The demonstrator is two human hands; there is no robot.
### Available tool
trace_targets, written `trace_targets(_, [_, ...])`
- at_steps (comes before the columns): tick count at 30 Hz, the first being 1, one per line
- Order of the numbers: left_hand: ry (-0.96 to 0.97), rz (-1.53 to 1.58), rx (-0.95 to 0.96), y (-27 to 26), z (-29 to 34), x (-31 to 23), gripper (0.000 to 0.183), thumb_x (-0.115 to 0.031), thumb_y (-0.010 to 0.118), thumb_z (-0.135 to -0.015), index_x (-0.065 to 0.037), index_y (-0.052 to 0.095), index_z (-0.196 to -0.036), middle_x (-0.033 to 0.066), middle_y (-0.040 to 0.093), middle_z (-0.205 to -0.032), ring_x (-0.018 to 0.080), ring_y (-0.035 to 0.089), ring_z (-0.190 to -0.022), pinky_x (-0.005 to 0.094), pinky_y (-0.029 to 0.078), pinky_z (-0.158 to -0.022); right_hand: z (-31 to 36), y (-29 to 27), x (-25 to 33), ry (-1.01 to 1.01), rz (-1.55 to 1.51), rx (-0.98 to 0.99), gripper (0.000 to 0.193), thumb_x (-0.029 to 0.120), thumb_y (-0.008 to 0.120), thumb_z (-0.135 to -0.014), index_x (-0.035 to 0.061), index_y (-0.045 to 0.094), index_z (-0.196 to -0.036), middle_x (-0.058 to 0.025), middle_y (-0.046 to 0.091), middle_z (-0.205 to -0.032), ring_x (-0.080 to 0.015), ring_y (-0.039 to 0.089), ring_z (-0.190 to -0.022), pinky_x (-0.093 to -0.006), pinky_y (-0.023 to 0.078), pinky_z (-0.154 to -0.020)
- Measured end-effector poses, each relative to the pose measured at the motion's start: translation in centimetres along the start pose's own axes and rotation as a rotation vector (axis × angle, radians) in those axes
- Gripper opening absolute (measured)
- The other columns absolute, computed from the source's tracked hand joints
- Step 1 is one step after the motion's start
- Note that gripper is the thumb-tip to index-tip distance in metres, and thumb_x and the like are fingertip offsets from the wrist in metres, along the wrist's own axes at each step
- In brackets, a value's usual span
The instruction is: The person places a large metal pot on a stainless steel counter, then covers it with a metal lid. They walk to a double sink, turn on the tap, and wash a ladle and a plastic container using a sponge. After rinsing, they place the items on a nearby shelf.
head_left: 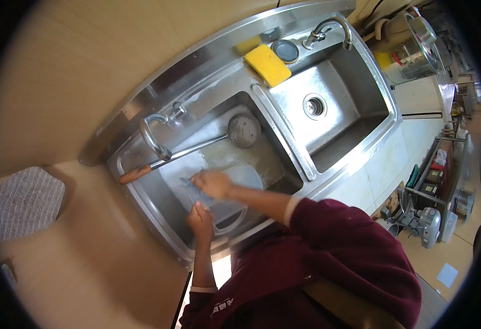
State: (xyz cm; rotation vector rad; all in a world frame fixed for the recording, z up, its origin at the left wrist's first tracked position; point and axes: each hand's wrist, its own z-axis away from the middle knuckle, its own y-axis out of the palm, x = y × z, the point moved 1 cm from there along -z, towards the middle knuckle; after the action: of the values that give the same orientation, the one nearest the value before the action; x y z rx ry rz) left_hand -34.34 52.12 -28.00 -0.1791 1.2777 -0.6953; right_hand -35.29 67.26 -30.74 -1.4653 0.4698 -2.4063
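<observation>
In the left basin [169,214], which holds some cloudy water, a translucent plastic container [246,178] lies tilted beneath my hands. My left hand [200,221] is closed on its near left edge. Over the container, my right hand [213,184] is closed and slightly blurred, pressing a bluish-grey scrubbing pad [186,182] to the plastic; the pad's exact kind is hard to make out. A long-handled ladle [244,130] rests across the basin beyond my hands, its wooden grip over the left rim.
A curved tap [151,134] overhangs the left basin. On the ledge sit a yellow sponge [268,64] and a dark round lid [285,51]. The right basin [328,98] has a drain and its own tap [336,27]. A folded grey cloth [25,203] lies far left.
</observation>
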Motion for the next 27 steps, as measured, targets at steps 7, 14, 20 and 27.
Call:
trace_targets(7, [-0.391, 0.328, -0.152, -2.8, 0.7, 1.0, 0.038, -0.034, 0.040, -0.099, -0.009, 0.046, -0.071, -0.0004, 0.041, -0.057, 0.0122, 0.044, -0.046, 0.0274, 0.039, -0.042, -1.8, -5.2, -14.1, 0.481, 0.153, -0.062, 0.044, 0.043, 0.059, -0.079, 0.0090, 0.066, -0.106, -0.0216, 0.061, -0.110, -0.0347, 0.058, -0.105, -0.0441, 0.044, -0.091])
trace_targets(14, [-0.553, 0.500, -0.172, -3.0, -0.4, -0.4, 0.032, -0.037, 0.045, -0.097, -0.009, 0.052, -0.083, 0.0001, 0.049, -0.069, 0.0125, 0.048, -0.056, 0.0244, 0.040, -0.050, 0.5, -3.8, -15.8, 0.470, -0.071, -0.419, 0.034, 0.026, 0.063, -0.075, 0.0069, 0.065, -0.103, -0.0181, 0.064, -0.103, -0.0307, 0.062, -0.093, -0.0414, 0.050, -0.079])
trace_targets(20, [-0.583, 0.605, -0.173, -1.7, -1.5, -1.2, 0.031, -0.038, 0.048, -0.095, -0.009, 0.054, -0.085, 0.0009, 0.052, -0.071, 0.0122, 0.048, -0.056, 0.0232, 0.039, -0.050, 3.1, -4.5, -3.8, -0.287, -0.135, -0.370, 0.034, 0.021, 0.057, -0.076, 0.0079, 0.066, -0.107, -0.0159, 0.065, -0.105, -0.0313, 0.060, -0.101, -0.0406, 0.043, -0.095])
trace_targets(27, [-0.503, 0.681, -0.198, -1.0, 0.0, -0.2, 0.031, -0.031, 0.054, -0.094, -0.011, 0.049, -0.070, -0.0012, 0.046, -0.059, 0.0095, 0.046, -0.051, 0.0232, 0.039, -0.048, -2.7, -4.1, -3.4, 0.077, 0.305, -0.136, 0.044, 0.040, 0.041, -0.082, 0.0077, 0.068, -0.095, -0.0177, 0.067, -0.098, -0.0367, 0.062, -0.098, -0.0435, 0.048, -0.089])
